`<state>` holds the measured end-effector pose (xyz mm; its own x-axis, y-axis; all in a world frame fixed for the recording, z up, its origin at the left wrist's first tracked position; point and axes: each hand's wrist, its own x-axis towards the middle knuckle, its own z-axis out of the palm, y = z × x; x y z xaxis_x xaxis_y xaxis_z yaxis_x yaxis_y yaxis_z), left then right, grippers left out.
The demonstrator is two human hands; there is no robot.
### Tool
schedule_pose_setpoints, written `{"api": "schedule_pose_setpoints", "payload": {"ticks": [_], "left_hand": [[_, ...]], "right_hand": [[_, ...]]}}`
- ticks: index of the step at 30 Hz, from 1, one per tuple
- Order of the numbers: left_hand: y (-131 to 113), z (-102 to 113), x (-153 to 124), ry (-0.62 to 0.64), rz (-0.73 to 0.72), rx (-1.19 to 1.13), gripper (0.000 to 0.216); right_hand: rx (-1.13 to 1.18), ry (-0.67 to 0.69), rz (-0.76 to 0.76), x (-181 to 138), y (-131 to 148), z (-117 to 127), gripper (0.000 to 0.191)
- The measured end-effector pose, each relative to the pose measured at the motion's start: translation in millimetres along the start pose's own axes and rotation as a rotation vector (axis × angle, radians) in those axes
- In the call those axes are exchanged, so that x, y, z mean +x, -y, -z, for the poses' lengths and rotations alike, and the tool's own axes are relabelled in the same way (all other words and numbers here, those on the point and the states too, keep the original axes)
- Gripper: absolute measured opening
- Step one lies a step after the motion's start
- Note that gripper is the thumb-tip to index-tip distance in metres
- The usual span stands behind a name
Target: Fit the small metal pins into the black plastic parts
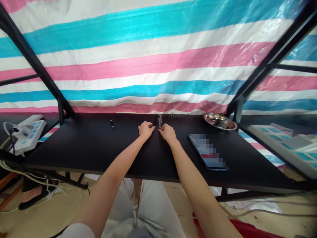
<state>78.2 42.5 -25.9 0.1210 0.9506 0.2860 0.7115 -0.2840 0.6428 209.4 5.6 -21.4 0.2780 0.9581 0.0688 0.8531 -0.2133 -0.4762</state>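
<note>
On the black table [119,152], my left hand [146,130] is closed in a pinch near the middle of the far half. Something small and dark shows at its fingertips, too small to name. Just to the right, my right hand [168,133] is also closed, thumb and finger pressed together at the near end of a row of small clear beads [160,119]. What lies between those fingertips is hidden. The beads run away from me toward the table's far edge, between the two hands and slightly beyond them.
A shiny metal dish [220,122] stands at the far right, with a phone [206,153] lying nearer me. Several tiny pieces [174,116] lie by the far edge. A small black-and-white cylinder [112,123] is at left. Power strips [31,134] and frame posts flank the table.
</note>
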Motion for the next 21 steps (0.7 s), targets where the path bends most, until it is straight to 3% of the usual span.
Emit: {"api": "schedule_pose_setpoints", "payload": {"ticks": [6, 13, 17, 21], "left_hand": [[-3, -6, 3, 0.029, 0.013, 0.069, 0.015], [-4, -7, 6, 0.099, -0.086, 0.227, 0.016], [1, 1, 6, 0.127, -0.1, 0.234, 0.019], [20, 20, -7, 0.133, -0.21, 0.073, 0.015]], "right_hand": [[-0.018, 0.009, 0.011, 0, 0, 1, 0.012], [-0.029, 0.011, 0.027, -3, 2, 0, 0.013], [-0.039, 0.01, 0.039, -4, 4, 2, 0.014], [-0.051, 0.023, 0.039, -5, 5, 2, 0.015]]}}
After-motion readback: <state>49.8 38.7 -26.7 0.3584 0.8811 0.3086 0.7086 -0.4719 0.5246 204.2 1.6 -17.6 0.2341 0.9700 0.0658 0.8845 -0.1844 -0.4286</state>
